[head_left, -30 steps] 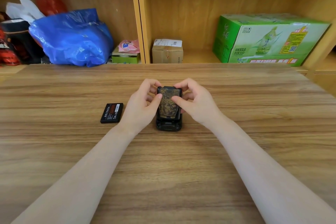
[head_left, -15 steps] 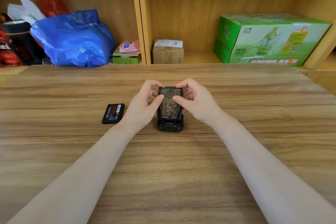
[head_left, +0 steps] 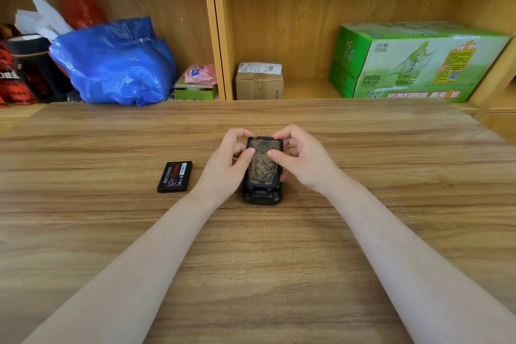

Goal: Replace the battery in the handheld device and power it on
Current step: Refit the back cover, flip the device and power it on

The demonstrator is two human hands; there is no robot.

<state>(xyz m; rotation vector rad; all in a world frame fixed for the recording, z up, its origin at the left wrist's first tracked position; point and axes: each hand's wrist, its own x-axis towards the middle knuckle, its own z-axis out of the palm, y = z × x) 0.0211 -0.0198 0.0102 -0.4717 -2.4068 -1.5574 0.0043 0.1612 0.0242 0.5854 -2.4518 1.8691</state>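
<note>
1. Handheld device (head_left: 262,195): flat on the wooden table (head_left: 279,274), back side up, long axis running straight away from the body; near end bare, far half covered by both hands.
2. Back cover (head_left: 262,167): mottled brown panel lying along the same axis on the device; whether latched or loose, cannot tell.
3. Left hand (head_left: 226,169): fingers curled round the device's left edge and far corner, thumb pressed on the cover's upper left. Gripping the device.
4. Right hand (head_left: 303,162): mirror hold, fingers curled over the right edge and far corner, thumb on the cover's upper right. Gripping the device.
5. Loose battery (head_left: 175,176): flat on the table, label up, to the left of the device and just beside the left wrist, touching neither; long axis nearly parallel to the device, top leaning slightly right. Old or new, not readable.
6. Deciding relation: both thumbs on the far half of the cover, so any slide probably along the long axis. Battery nearer the left hand, well apart from the right; a reach for it probably the left's, with the right steadying the device.
</note>
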